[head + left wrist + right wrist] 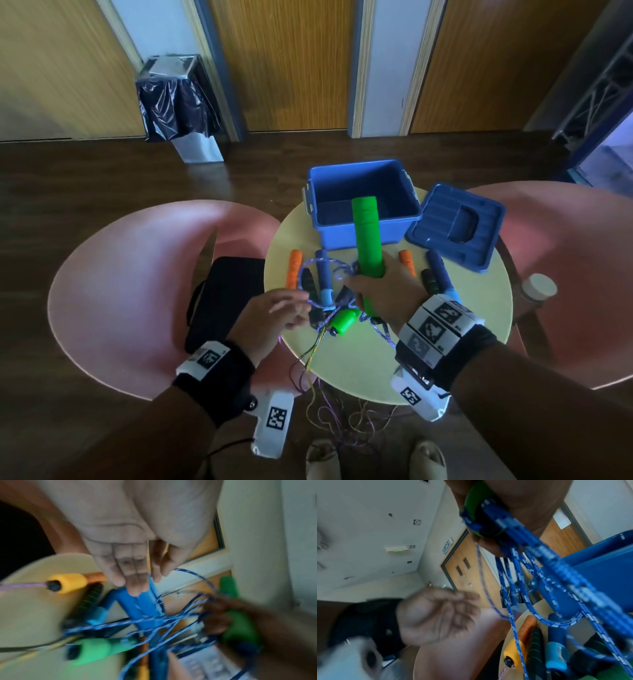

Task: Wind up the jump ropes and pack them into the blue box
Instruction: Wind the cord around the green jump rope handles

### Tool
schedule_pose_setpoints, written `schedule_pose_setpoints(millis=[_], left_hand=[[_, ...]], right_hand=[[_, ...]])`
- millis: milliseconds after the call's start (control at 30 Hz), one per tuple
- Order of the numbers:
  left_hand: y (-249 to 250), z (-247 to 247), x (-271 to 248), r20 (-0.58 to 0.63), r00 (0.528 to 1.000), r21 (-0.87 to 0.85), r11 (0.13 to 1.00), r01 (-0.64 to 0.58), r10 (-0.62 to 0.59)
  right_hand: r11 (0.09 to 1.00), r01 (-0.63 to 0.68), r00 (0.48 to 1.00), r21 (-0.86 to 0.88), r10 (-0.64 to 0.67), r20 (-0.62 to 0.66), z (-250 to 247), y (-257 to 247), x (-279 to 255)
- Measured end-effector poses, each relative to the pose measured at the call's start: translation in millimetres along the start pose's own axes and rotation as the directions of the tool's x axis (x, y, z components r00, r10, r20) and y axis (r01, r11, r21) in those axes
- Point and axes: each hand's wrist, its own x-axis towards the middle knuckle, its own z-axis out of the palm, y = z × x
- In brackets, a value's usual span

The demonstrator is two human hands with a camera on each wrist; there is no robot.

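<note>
Green handle (368, 240) upright, top toward blue box (363, 202), in right hand (387, 287) grip w/ rope coils; left hand (274, 315) fingers loose.

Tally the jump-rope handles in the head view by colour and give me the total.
green handles: 2, one upright, one lying
orange handles: 2
blue handles: 2
dark handles: 2
Total: 8
</note>
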Motion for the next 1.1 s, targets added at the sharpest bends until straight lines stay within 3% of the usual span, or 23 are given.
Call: schedule_pose_setpoints(millis=[67, 167, 200, 267, 400, 500, 633, 867, 1000, 1100], left_hand=[[-31.5, 5.6, 13.1, -0.062, 0.995, 0.281, 0.955, 0.091, -0.077], [-71.3, 28.1, 30.5, -0.072, 0.964, 0.671, 0.702, 0.238, -0.257], [-80.1, 36.7, 34.6, -0.102, 0.949, 0.715, 0.641, 0.279, -0.299], [-98.4, 51.1, 41.2, -0.149, 0.931, 0.72, 0.609, 0.333, -0.333], [-115.5, 71.5, 47.2, -0.28, 0.905, 0.608, 0.67, 0.425, -0.319], [-105.9, 88.2, 40.3, -0.317, 0.904, 0.616, 0.663, 0.426, -0.286], [-97.6, 105.1, 26.6, -0.388, 0.901, 0.509, 0.769, 0.386, -0.195], [-88.7, 129.5, 9.3, -0.394, 0.911, 0.431, 0.85, 0.304, -0.126], [-83.1, 140.8, 1.1, -0.352, 0.919, 0.35, 0.885, 0.306, -0.179], [-82.9, 144.6, 0.0, -0.367, 0.898, 0.238, 0.909, 0.342, -0.241]], right_hand=[[1.0, 0.017, 0.997, -0.014, -0.016, 0.082, -0.8, -0.9, 1.7], [0.999, 0.024, 0.986, -0.03, -0.019, 0.167, 2.8, -0.8, 10.4], [1.0, 0.013, 0.983, -0.006, -0.012, 0.182, 4.2, 0.2, 15.3], [1.0, 0.007, 0.975, 0.011, -0.009, 0.221, 3.1, 2.6, 23.5], [0.999, 0.032, 0.949, 0.008, -0.033, 0.313, -5.2, 6.5, 34.8], [0.999, 0.025, 0.93, 0.034, -0.035, 0.365, -9.6, 9.0, 42.2], [0.999, 0.014, 0.884, -0.035, 0.004, 0.467, -5.3, 13.2, 47.4], [1.0, -0.009, 0.79, -0.004, 0.01, 0.613, 27.4, 6.0, 39.1], [0.998, 0.023, 0.779, 0.057, -0.053, 0.625, 44.7, -11.4, 32.4], [0.994, 0.038, 0.761, 0.1, -0.093, 0.642, 53.1, -25.9, 26.4]])
